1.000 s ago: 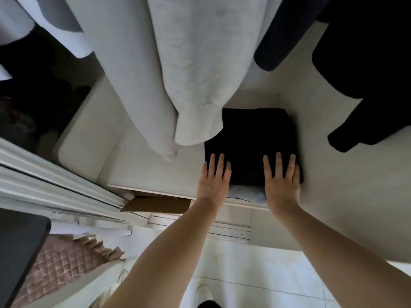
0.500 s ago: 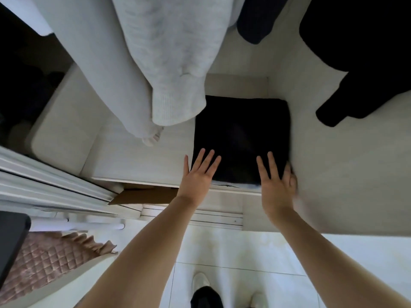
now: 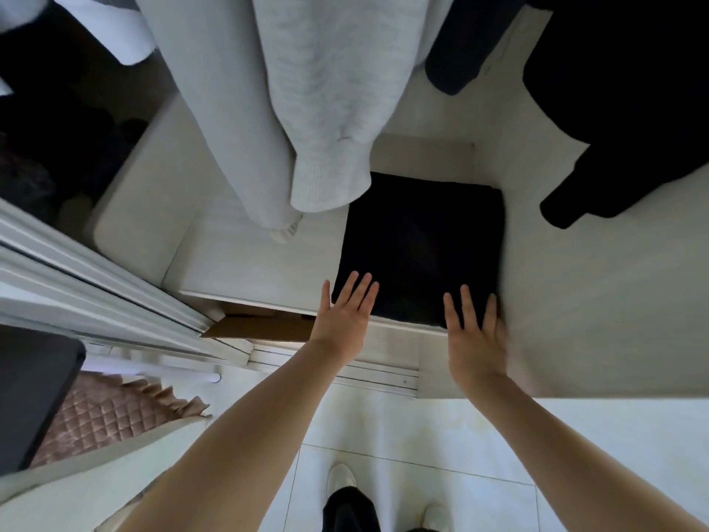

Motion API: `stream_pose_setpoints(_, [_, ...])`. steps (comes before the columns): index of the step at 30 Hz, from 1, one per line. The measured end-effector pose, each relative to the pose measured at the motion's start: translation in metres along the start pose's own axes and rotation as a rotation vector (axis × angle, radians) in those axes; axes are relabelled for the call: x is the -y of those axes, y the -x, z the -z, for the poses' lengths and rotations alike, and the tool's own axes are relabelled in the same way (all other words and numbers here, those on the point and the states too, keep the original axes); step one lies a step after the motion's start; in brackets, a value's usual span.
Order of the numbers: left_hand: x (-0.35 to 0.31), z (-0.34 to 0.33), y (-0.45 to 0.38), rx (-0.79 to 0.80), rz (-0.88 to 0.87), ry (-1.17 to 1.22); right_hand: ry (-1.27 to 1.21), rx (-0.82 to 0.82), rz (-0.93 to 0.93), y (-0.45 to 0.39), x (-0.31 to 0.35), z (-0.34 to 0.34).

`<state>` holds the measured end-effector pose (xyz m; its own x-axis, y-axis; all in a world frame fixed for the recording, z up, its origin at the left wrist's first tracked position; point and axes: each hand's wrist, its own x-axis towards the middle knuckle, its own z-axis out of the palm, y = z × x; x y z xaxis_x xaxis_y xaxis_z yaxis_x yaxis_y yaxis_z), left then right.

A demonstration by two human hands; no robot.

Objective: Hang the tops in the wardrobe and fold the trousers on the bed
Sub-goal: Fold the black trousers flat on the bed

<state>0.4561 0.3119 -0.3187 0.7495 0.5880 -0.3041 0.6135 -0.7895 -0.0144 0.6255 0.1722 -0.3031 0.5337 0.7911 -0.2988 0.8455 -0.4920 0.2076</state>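
Folded black trousers (image 3: 420, 247) lie flat on the white wardrobe shelf (image 3: 245, 263), against its right wall. My left hand (image 3: 343, 316) hovers at the stack's near left corner, fingers straight and spread. Fingers straight too, my right hand (image 3: 474, 332) reaches over the near right edge of the trousers; whether they touch the cloth I cannot tell. Above the shelf hang a light grey knitted top (image 3: 326, 109) and white garments (image 3: 226, 109), and dark tops (image 3: 614, 109) hang at the right.
A sliding-door rail (image 3: 96, 270) runs along the left. A brown cardboard flap (image 3: 261, 326) sticks out under the shelf. A pink quilted bedspread (image 3: 103, 416) and a dark object (image 3: 30, 397) lie at the lower left. My feet stand on white floor tiles (image 3: 422, 435).
Both hands have drawn back from on top of the black trousers toward the shelf's front edge. The view has shifted slightly as my head moved.
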Motion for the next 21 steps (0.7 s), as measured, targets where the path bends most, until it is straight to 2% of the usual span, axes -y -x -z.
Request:
stream_pose_setpoints(3, [-0.007,0.013,0.030,0.098,0.048,0.033,-0.003,0.055,0.052,0.023,0.004,0.018])
stream_pose_setpoints(5, [-0.012,0.019,0.050,0.108,0.077,0.082,-0.033,0.052,0.100,0.041,0.001,0.025])
stream_pose_setpoints(10, [-0.050,0.039,0.123,-0.086,0.215,0.315,-0.103,0.009,0.351,0.097,-0.016,0.044])
stream_pose_setpoints(14, [-0.106,0.053,0.192,-0.098,0.312,0.377,-0.170,-0.010,0.541,0.142,-0.034,0.054])
stream_pose_setpoints(16, [-0.139,0.056,0.228,-0.124,0.420,0.431,-0.199,-0.021,0.646,0.166,-0.044,0.056])
stream_pose_setpoints(21, [-0.210,0.068,0.305,-0.313,0.713,0.599,-0.281,-0.084,0.951,0.229,-0.066,0.065])
